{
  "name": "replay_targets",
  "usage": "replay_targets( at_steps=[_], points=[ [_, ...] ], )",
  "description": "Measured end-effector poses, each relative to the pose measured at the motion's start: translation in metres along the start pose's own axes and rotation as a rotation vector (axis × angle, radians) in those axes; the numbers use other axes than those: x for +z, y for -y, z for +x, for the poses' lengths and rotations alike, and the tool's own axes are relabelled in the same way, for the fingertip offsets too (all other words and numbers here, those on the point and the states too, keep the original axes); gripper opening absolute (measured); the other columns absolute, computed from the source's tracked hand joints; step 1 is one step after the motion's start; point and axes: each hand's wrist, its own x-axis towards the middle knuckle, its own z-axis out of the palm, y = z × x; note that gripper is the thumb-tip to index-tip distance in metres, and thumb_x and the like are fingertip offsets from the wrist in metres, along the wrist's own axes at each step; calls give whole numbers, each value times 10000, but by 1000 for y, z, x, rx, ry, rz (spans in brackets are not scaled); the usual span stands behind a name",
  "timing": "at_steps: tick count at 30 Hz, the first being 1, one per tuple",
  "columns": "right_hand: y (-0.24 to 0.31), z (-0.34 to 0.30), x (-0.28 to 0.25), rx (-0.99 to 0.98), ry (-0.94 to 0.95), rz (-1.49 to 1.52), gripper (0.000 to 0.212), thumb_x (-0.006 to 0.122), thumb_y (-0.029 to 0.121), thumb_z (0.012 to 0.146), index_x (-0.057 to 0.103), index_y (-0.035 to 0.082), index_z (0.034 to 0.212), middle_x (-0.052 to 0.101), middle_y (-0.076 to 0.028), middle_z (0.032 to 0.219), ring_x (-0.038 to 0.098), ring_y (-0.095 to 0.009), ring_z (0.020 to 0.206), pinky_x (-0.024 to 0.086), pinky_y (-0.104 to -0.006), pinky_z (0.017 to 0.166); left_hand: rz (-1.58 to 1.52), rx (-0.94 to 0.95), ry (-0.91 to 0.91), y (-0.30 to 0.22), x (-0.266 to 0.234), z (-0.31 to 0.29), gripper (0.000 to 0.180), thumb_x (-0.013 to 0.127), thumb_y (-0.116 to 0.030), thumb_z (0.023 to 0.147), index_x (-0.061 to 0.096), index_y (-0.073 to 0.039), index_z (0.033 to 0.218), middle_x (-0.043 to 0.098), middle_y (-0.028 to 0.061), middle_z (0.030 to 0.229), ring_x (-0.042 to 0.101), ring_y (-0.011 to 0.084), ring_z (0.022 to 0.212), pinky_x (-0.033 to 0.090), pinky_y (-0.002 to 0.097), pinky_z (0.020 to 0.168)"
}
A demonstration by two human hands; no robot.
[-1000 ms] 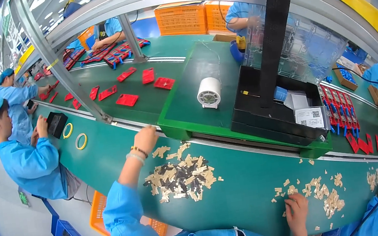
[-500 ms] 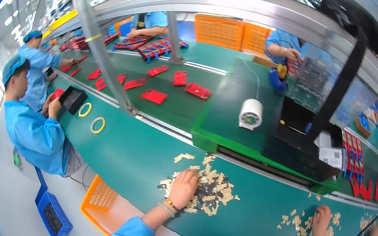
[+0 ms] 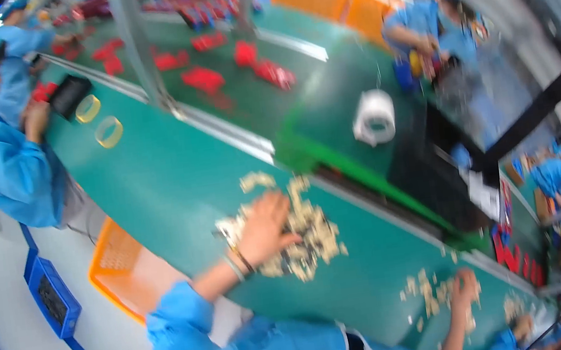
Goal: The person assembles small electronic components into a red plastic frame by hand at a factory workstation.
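Note:
My left hand [image 3: 264,230], with bands at its wrist, lies palm down over a pile of small beige and dark strips [image 3: 320,230] on the green tabletop [image 3: 161,183]. Its fingers stretch toward the far side and its thumb sticks out to the right. The hand partly covers the pile's left side. Farther right, my right hand [image 3: 462,287] rests over a looser scatter of small beige pieces [image 3: 424,289]. Its fingers bend down among them; blur hides whether they pinch anything.
Beyond the table edge runs a belt with red flat parts [image 3: 203,80]. A white cylindrical device [image 3: 374,118] stands on a green-edged platform. Yellow tape rings [image 3: 108,132] lie at left, near a co-worker [image 3: 13,164]. An orange crate [image 3: 118,256] and blue bin [image 3: 52,297] stand lower left.
The whole view has shifted and blurred, so the table and hands sit higher in it. My left thumb now shows apart from the fingers. Both hands remain at their piles.

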Motion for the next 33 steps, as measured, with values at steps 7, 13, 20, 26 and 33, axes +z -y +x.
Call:
replay_targets(
  at_steps=[7, 13, 20, 26, 33],
  points=[
    [9, 11, 8, -64, 60, -98, 183, 568, 3, 841, 626, 10, 1014, 608, -161, 1075, 569, -338, 1027, 447, -402, 890, -61, 91, -15, 1, 24, 0, 214, 582, -101, 792, 623, -13, 983, 582, 138, 1183, 512, 329, 1192, 409, 418, 1008],
    [10, -7, 7, -211, 92, -117, 174, 550, -4, 861, 613, -2, 1024, 615, -153, 1042, 589, -322, 992, 450, -370, 893, -98, -3, -66, 2, 20, -2, 201, 618, -158, 778, 634, -41, 941, 573, 97, 957, 554, 283, 953, 426, 393, 835],
    [41, -46, 11, -167, 4, -27, 191, 577, 4, 862, 625, 10, 1047, 628, -136, 1062, 595, -283, 1003, 461, -357, 881, -177, 146, -10, -5, 27, -3, 323, 759, -266, 738, 621, -86, 968, 557, 60, 1022, 489, 240, 1066, 343, 358, 931],
    [190, -137, 8, 23, 906, 1131, 609, 513, 520, 919, 570, 0, 1230, 509, -165, 1342, 431, -311, 1290, 301, -445, 1085, -341, 93, -74, 5, 29, 3, 76, 658, -173, 803, 615, -111, 802, 619, 40, 802, 556, 238, 884, 370, 370, 831],
    [186, -199, 106, -185, 1100, 686, 468, 327, 320, 1029, 381, 117, 1446, 361, -81, 1503, 287, -263, 1407, 157, -422, 1156, -296, 263, -226, -9, 24, 14, 50, 620, -75, 841, 614, -59, 888, 623, 95, 862, 569, 283, 884, 417, 374, 841]
  ],
)
